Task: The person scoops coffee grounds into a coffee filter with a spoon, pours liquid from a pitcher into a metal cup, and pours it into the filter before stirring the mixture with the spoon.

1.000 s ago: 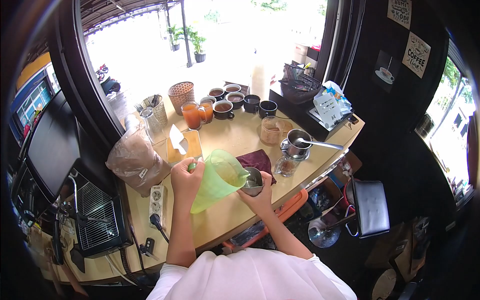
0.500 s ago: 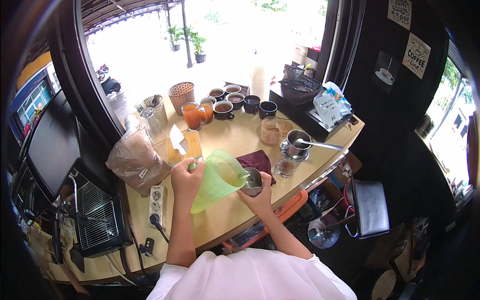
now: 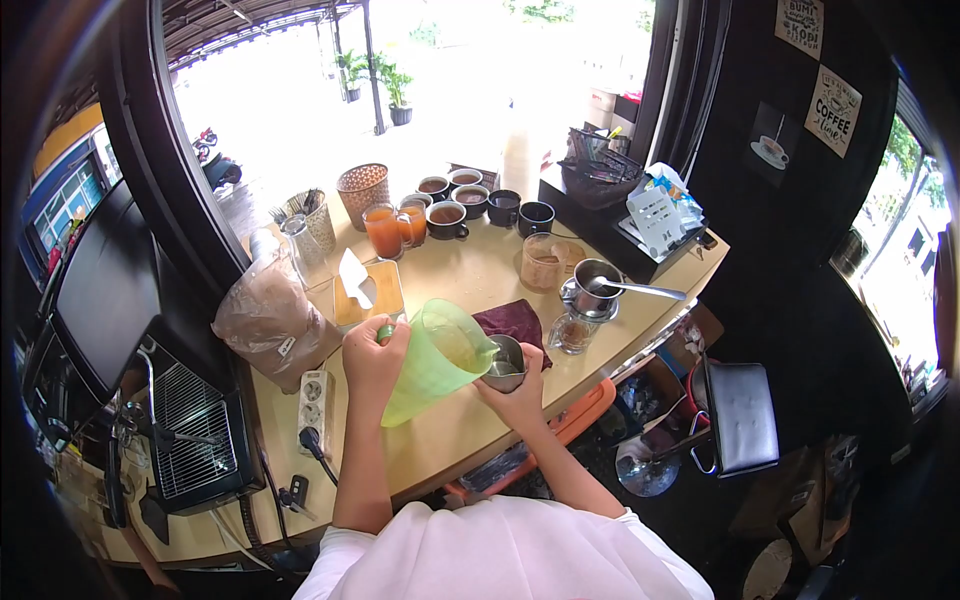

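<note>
My left hand [image 3: 375, 352] is closed round the handle of a green translucent plastic pitcher [image 3: 430, 370]. The pitcher is tilted to the right, its spout at the rim of a small metal cup [image 3: 506, 364]. Wrapped round that cup is my right hand [image 3: 520, 398]. Some liquid shows inside the cup, but a falling stream is hard to make out. Behind the cup lies a dark maroon cloth [image 3: 515, 322]. To its right stand a small glass [image 3: 571, 334] and a metal pot [image 3: 598, 283] with a spoon [image 3: 645, 291] in it.
Several dark cups [image 3: 446, 220] with brown drinks and glass mugs of orange drink [image 3: 384, 232] stand at the back. A tissue box [image 3: 368, 293], plastic bag [image 3: 275, 315] and power strip [image 3: 314, 408] are on the left. A clear container [image 3: 541, 262] holds brown powder.
</note>
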Demonstrator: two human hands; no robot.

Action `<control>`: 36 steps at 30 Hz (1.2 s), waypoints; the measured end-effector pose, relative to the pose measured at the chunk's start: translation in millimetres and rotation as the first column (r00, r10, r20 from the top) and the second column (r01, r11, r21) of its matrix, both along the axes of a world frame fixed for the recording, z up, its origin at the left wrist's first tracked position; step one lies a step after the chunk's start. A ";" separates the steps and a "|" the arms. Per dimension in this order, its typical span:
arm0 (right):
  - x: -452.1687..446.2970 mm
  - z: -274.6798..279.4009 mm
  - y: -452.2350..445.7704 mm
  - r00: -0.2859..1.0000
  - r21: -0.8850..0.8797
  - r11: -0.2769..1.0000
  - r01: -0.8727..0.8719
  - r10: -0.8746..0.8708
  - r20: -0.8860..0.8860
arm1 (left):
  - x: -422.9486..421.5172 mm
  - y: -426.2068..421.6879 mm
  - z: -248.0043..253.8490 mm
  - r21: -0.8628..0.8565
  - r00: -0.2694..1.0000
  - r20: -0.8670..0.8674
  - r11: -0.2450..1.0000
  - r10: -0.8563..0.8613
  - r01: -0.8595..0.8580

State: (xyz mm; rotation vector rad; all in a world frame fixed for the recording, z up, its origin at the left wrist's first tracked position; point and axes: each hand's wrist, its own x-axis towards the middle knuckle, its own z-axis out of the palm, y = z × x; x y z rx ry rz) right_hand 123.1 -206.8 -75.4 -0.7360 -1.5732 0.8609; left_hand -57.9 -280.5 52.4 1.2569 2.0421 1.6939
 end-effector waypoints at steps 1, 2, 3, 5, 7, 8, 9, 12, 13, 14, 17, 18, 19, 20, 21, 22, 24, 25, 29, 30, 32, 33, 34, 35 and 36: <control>-0.1 -0.4 0.2 1.000 0.000 1.000 0.001 -0.001 0.001 | 0.4 -0.3 0.6 0.001 1.000 0.004 1.000 -0.003 0.003; -0.3 -0.9 0.4 1.000 0.003 1.000 0.003 -0.003 0.001 | 0.3 -0.2 0.4 0.001 1.000 0.000 1.000 -0.002 0.002; -0.4 -1.6 0.7 1.000 0.006 1.000 0.004 -0.004 0.001 | 0.1 0.2 -0.1 0.001 1.000 -0.004 1.000 -0.001 0.001; -0.6 -2.1 1.1 1.000 0.012 1.000 0.007 -0.007 0.002 | -0.1 0.4 -0.2 0.000 1.000 -0.006 1.000 0.000 0.000; -0.6 -2.2 1.1 1.000 0.019 1.000 0.009 -0.009 0.003 | -0.2 0.3 -0.1 -0.004 1.000 -0.001 1.000 0.000 0.000; -0.4 -1.6 0.7 1.000 0.006 1.000 0.007 -0.007 0.003 | -0.2 0.3 0.0 -0.002 1.000 -0.003 1.000 -0.004 0.004; -0.2 -0.5 -0.1 1.000 -0.007 1.000 0.004 -0.004 0.003 | -0.2 0.2 0.2 0.000 1.000 -0.005 1.000 -0.007 0.007; -0.5 -2.1 0.6 1.000 -0.011 1.000 0.004 -0.004 -0.007 | -1.3 1.1 -1.5 -0.002 1.000 -0.007 1.000 -0.012 0.012; -0.7 -3.3 1.2 1.000 -0.006 1.000 0.006 -0.006 -0.012 | -1.6 1.4 -2.1 -0.003 1.000 -0.007 1.000 -0.012 0.012; -0.9 -3.9 1.2 1.000 -0.012 1.000 0.006 -0.006 -0.015 | -1.2 1.2 -1.5 -0.007 1.000 -0.005 1.000 -0.012 0.012; -1.3 -4.0 1.1 1.000 -0.021 1.000 0.005 -0.006 -0.020 | 0.5 1.2 -0.1 -0.017 1.000 -0.008 1.000 -0.005 0.005; -1.2 -2.6 0.6 1.000 -0.019 1.000 0.005 -0.005 -0.020 | 0.7 1.5 -0.4 -0.018 1.000 -0.015 1.000 0.000 -0.001; -1.1 -1.7 0.4 1.000 -0.017 1.000 0.005 -0.006 -0.020 | 1.0 1.8 -0.6 -0.018 1.000 -0.021 1.000 0.006 -0.007; -1.0 -1.4 0.3 1.000 -0.020 1.000 0.005 -0.005 -0.020 | 1.5 1.7 0.0 -0.020 1.000 -0.016 1.000 0.006 -0.006; -0.8 -1.2 0.4 1.000 -0.022 1.000 0.004 -0.005 -0.021 | 2.2 1.5 1.2 -0.022 1.000 -0.011 1.000 0.005 -0.005; -0.7 -1.0 0.3 1.000 -0.025 1.000 0.004 -0.004 -0.021 | 2.5 1.3 1.8 -0.024 1.000 -0.006 1.000 0.005 -0.005; -0.4 -0.2 -0.1 1.000 -0.029 1.000 0.003 -0.004 -0.021 | 2.6 1.2 1.6 -0.022 1.000 -0.015 1.000 0.004 -0.004; -0.3 0.1 -0.2 1.000 -0.032 0.999 0.003 -0.004 -0.021 | 2.5 1.1 1.4 -0.021 1.000 -0.019 1.000 0.003 -0.004; -0.4 -0.1 -0.2 1.000 -0.020 1.000 0.010 -0.010 -0.015 | 0.0 1.9 -1.8 -0.024 1.000 -0.025 1.000 -0.002 0.001; -0.3 -0.4 0.0 1.000 -0.014 1.000 0.012 -0.012 -0.015 | 0.3 1.9 -1.5 -0.022 1.000 -0.026 1.000 -0.001 0.001; -0.1 -0.1 -0.1 1.000 -0.013 1.000 0.014 -0.015 -0.012 | 1.4 1.9 -0.8 -0.021 1.000 -0.022 1.000 0.002 -0.003; 0.1 1.0 -0.8 1.000 -0.018 1.000 0.016 -0.016 -0.009 | 2.2 1.9 -0.2 -0.020 1.000 -0.018 1.000 0.005 -0.005; 0.3 1.9 -1.3 1.000 -0.024 1.000 0.018 -0.018 -0.007 | 2.6 1.9 0.2 -0.020 1.000 -0.013 1.000 0.008 -0.008; 0.6 2.8 -1.8 1.000 -0.027 0.999 0.019 -0.019 -0.004 | 2.3 1.9 -0.2 -0.019 1.000 -0.016 1.000 0.005 -0.005; 0.9 3.4 -2.1 1.000 -0.031 0.999 0.019 -0.019 -0.001 | 1.5 2.1 -1.1 -0.018 1.000 -0.018 1.000 0.002 -0.002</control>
